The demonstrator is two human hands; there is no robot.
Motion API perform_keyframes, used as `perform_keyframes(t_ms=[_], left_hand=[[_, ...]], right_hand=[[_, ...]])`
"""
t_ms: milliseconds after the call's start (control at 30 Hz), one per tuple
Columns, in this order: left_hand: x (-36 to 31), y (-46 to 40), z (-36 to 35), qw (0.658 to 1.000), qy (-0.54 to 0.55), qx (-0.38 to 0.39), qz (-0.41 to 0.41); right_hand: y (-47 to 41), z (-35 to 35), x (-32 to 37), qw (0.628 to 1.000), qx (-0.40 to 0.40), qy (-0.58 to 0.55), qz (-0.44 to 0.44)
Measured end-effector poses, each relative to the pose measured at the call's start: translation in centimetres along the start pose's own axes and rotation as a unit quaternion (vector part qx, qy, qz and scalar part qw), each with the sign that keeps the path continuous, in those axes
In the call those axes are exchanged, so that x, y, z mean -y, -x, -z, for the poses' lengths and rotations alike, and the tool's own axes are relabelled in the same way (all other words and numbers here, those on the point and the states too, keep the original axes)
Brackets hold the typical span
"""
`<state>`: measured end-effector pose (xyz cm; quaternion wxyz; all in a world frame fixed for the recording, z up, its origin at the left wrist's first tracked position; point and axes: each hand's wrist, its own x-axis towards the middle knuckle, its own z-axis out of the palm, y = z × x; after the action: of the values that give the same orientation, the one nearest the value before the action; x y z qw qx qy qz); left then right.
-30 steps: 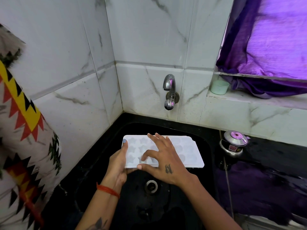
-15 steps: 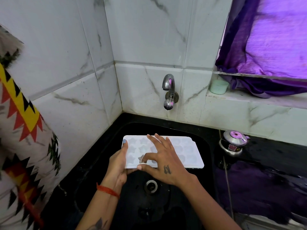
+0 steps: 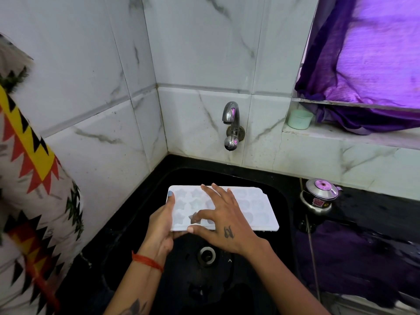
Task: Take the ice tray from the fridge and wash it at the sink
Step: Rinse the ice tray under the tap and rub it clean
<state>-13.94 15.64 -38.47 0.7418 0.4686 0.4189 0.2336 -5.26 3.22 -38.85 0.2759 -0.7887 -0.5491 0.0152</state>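
Now, biggest thing first.

Sink: the black sink [image 3: 281, 214] sits in the corner of the dark counter, under the marble wall. Its drain [image 3: 206, 255] is bare, and no water is seen running.

Tap: the tap [image 3: 231, 123] on the back wall looks off, same as a moment ago.

Ice tray: the white ice tray [image 3: 256, 205] with star holes is held flat over the middle of the sink, above the drain. It has not moved.

Right hand: the right hand [image 3: 223, 223] lies on top of the tray, fingers spread and mostly straight. The pointing finger bends down into a star hole near the front edge. It has slid a tiny bit along that row.

Left hand: the left hand [image 3: 162, 223] grips the tray's left end, thumb on top, fingers under.

What changed: almost nothing, just that small rub.

What it means: I think the tray is being rubbed clean hole by hole. Rinsing under the tap probably comes next.
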Motion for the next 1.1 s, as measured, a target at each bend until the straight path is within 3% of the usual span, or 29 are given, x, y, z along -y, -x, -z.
perform_keyframes(t_ms=[567,1100], left_hand=[[-0.07,0.24,-0.21,1.000,0.004,0.005,0.000],[0.14,0.03,-0.18,1.000,0.018,0.018,-0.001]], right_hand=[[0.16,0.13,-0.01,1.000,0.000,0.000,0.000],[-0.21,0.71,0.32,0.994,-0.025,-0.101,-0.031]])
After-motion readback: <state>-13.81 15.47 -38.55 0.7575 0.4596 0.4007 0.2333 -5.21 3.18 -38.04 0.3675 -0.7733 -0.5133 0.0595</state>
